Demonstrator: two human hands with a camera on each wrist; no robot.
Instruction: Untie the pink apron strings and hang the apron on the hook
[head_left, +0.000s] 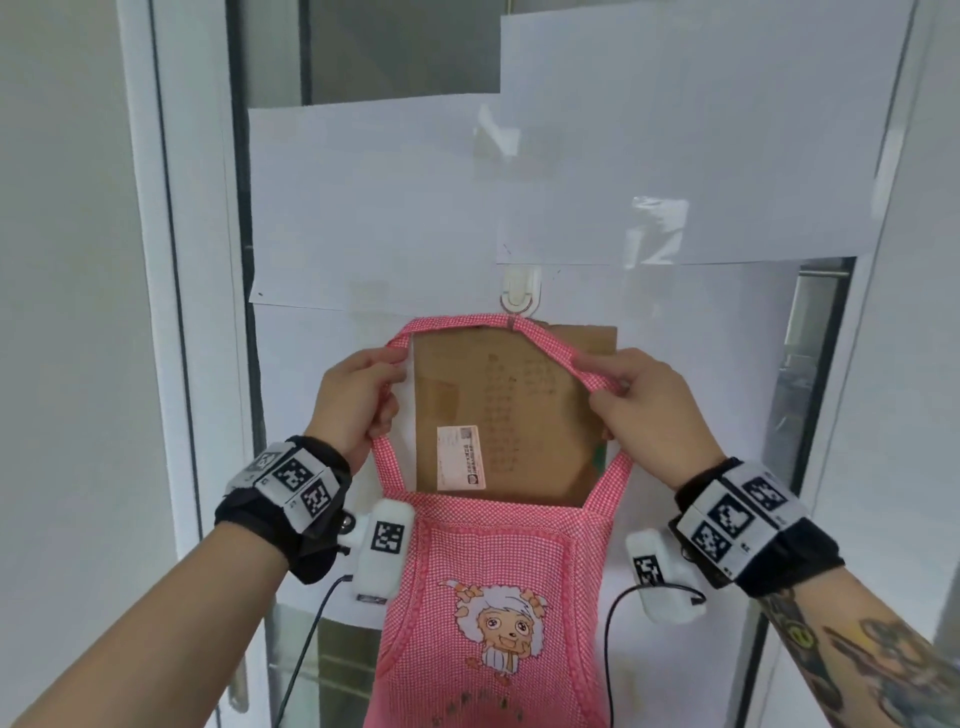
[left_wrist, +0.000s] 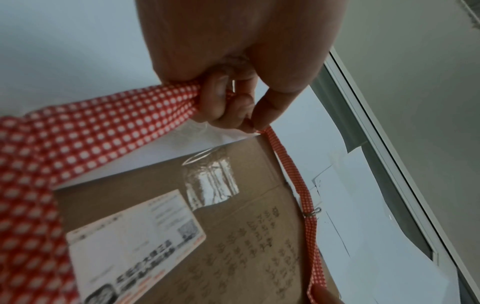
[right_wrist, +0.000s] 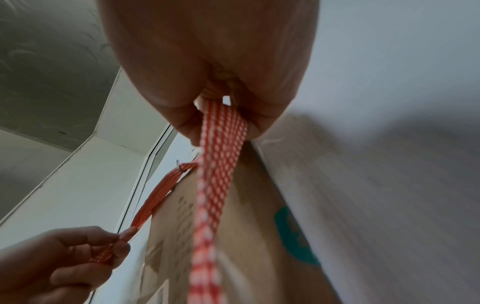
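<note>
A pink checked apron (head_left: 493, 597) with a cartoon sheep hangs in front of me against the wall. Its neck strap (head_left: 457, 323) runs up to the white adhesive hook (head_left: 519, 293), and the strap's top lies at the hook's metal tip. My left hand (head_left: 358, 400) pinches the strap's left side (left_wrist: 130, 123) between thumb and fingers (left_wrist: 221, 102). On the right side, my right hand (head_left: 639, 405) pinches the strap (right_wrist: 221, 164). The hook's wire tip (right_wrist: 179, 165) passes through the loop in the right wrist view.
A brown cardboard sheet (head_left: 519, 415) with a shipping label (head_left: 462, 457) is taped to the wall behind the strap. White paper sheets (head_left: 389, 208) cover the glass panels. A white frame post (head_left: 197, 312) stands at the left.
</note>
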